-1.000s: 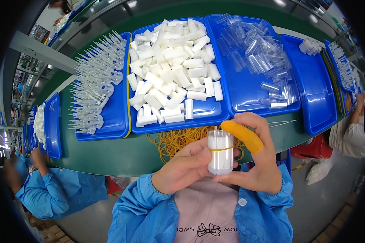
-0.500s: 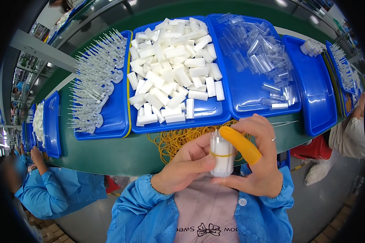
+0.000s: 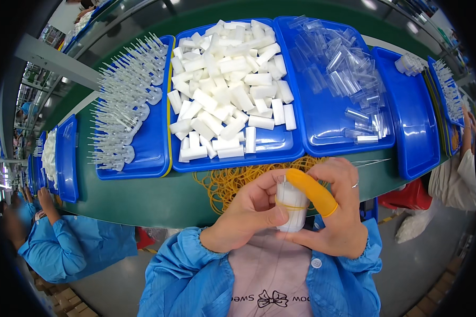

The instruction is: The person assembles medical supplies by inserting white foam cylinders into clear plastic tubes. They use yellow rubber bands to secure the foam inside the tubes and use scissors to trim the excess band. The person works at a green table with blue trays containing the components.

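Evenly Does It: Light Pressure from Both Sides

The green bench has a smooth top, with glossy blue trays standing along its far side. The left tray carries pale, spiky stalks; the middle tray is heaped with white blocks, spongy-looking; the next tray rightward holds clear plastic pieces, shiny and hard-edged. Thin, curly rubber bands lie tangled toward the bench's near edge.

At that near edge, the right hand pinches the bundle end to end, thumb at the base, index finger over the top. The left hand pinches its side, thumb in front, fingers curled behind. Both would do well to press equally: the bundle, a cylinder of white stuff and clear plastic, could slip apart if squeezed from one side, and its ends are best held flush. The stretchy orange finger sleeve should add grip. Around the bundle's middle, the thin yellow band probably sits best level and untwisted.
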`<state>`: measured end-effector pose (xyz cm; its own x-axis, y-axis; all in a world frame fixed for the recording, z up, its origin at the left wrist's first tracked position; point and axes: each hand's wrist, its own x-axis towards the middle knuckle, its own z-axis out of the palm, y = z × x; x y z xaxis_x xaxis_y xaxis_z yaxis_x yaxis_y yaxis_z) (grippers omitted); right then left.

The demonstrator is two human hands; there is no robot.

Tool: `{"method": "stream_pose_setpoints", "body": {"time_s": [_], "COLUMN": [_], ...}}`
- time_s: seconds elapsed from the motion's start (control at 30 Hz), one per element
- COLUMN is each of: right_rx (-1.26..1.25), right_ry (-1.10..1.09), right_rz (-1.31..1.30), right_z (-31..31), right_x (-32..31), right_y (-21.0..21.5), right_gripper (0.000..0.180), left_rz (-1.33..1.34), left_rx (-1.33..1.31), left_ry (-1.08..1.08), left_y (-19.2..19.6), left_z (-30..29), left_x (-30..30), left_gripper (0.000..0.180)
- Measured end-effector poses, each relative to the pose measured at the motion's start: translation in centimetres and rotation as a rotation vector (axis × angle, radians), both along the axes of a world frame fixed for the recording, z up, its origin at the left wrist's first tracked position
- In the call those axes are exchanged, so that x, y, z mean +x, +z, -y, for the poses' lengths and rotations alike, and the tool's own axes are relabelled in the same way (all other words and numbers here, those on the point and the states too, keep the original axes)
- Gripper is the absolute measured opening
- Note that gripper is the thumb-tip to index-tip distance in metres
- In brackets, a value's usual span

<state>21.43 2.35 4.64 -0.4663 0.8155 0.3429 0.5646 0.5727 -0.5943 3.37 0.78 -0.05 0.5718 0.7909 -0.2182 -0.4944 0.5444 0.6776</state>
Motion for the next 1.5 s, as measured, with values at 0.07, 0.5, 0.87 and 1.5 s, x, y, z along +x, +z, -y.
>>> {"method": "stream_pose_setpoints", "body": {"time_s": [0.07,0.5,0.87,1.5], "right_rx": [0.01,0.041,0.082,0.047], "right_ry": [0.016,-0.016,-0.042,-0.038], "right_rz": [0.014,-0.02,-0.024,-0.073], "right_z": [0.0,0.1,0.1,0.3], "right_x": [0.1,0.1,0.1,0.1], "right_y": [-0.2,-0.6,-0.8,-1.0], "right_gripper": [0.067,0.063,0.065,0.064], "left_rz": [0.003,0.056,0.065,0.138], "left_rx": [0.006,-0.089,-0.042,-0.225], "left_ry": [0.019,-0.012,0.005,-0.074], "left_y": [-0.3,-0.5,-0.7,0.6], "left_z": [0.2,0.3,0.4,-0.4], "left_x": [0.1,-0.1,0.1,-0.4], "left_gripper": [0.064,0.063,0.059,0.055]}}
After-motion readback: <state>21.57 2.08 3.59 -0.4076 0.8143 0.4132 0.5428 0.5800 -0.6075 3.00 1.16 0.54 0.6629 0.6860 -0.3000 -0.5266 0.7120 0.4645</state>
